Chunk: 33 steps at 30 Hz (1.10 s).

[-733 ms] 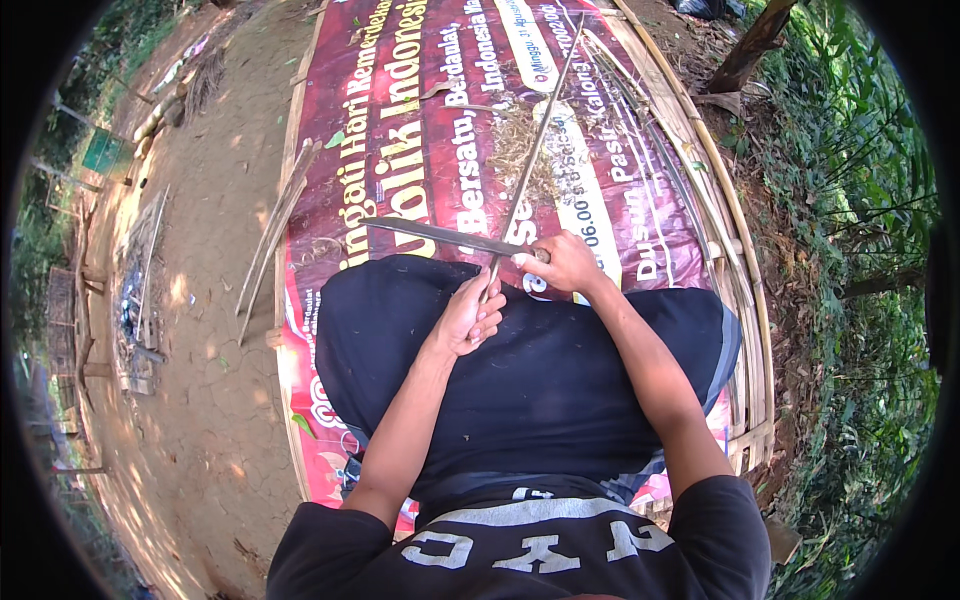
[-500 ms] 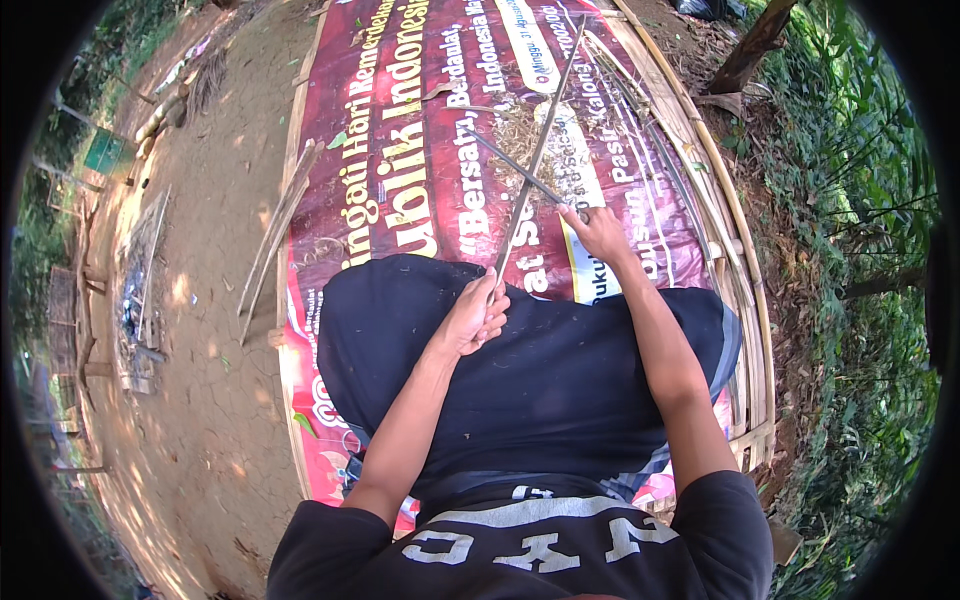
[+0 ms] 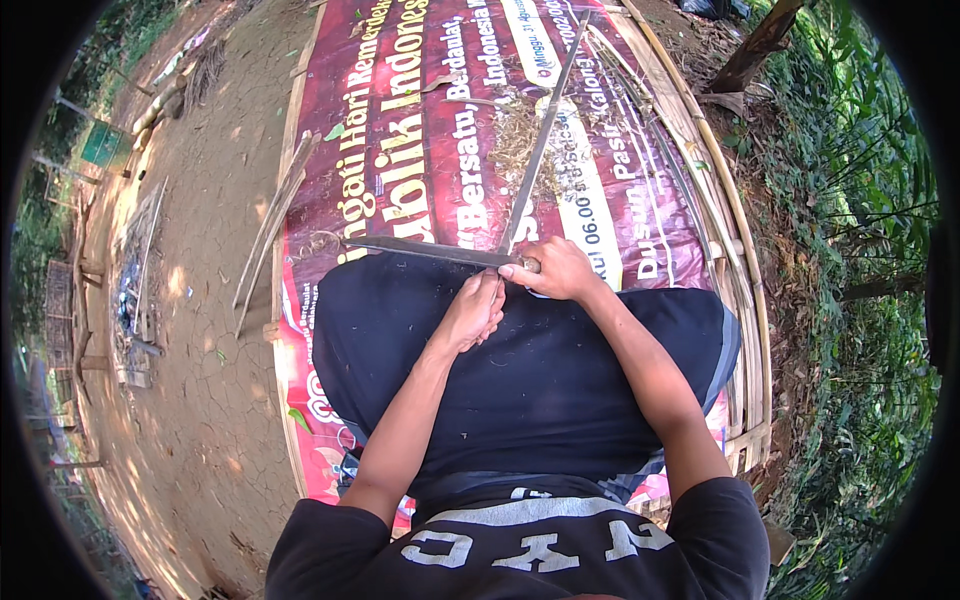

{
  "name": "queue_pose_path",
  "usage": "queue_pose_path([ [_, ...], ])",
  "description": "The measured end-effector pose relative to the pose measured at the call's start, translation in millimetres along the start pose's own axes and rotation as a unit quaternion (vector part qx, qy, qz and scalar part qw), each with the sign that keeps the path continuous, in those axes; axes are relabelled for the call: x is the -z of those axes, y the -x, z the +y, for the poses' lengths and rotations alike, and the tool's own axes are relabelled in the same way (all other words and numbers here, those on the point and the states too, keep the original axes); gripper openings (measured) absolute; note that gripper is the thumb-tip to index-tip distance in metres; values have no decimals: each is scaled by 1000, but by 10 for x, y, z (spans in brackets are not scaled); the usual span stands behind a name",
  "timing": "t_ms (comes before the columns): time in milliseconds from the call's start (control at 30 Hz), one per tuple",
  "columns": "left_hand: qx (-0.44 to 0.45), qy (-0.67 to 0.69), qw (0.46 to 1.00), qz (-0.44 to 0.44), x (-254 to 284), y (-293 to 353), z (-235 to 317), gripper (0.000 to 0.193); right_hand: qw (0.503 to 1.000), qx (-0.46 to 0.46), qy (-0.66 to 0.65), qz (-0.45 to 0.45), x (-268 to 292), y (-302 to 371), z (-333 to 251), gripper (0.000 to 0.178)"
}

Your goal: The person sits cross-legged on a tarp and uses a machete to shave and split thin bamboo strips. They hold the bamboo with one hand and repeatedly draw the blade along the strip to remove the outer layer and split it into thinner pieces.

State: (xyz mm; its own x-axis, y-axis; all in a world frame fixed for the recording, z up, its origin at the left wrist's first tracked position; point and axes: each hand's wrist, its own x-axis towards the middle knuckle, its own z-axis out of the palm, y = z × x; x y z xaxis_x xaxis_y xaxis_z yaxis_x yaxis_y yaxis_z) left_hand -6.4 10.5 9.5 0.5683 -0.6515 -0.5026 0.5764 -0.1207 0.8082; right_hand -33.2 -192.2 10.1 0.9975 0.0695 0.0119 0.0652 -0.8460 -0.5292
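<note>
Here: long grey bamboo strip, straight, across blade.

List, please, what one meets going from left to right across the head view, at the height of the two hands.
Bare dirt ground → loose bamboo slats → long knife blade → left hand → right hand → stacked bamboo strips → green plants.

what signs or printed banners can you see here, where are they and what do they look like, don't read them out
Printed banner: spread flat on the ground under the seated person, reaching ahead of the hands; long rectangle, dark red with large white lettering and a pale strip toward the right.
Small sign: far left, upright beside the dirt path; green rectangular panel, too small to tell more.
Shirt print: on the person's black shirt, bottom edge; white block letters.
</note>
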Motion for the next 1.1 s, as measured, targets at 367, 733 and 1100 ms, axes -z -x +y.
queue_pose_path([
  [367, 3, 19, 1000, -9, -121, 30, 25, 45, 987, -154, 46, 9, 121, -56, 1170, 33],
  [733, 44, 161, 984, -65, 17, 67, 123, 40, 991, -78, -89, -61, -37, -21, 208, 61],
  [1100, -5, 18, 1000, -16, -10, 1, 27, 42, 997, -10, -48, 57, -143, -25, 493, 66],
])
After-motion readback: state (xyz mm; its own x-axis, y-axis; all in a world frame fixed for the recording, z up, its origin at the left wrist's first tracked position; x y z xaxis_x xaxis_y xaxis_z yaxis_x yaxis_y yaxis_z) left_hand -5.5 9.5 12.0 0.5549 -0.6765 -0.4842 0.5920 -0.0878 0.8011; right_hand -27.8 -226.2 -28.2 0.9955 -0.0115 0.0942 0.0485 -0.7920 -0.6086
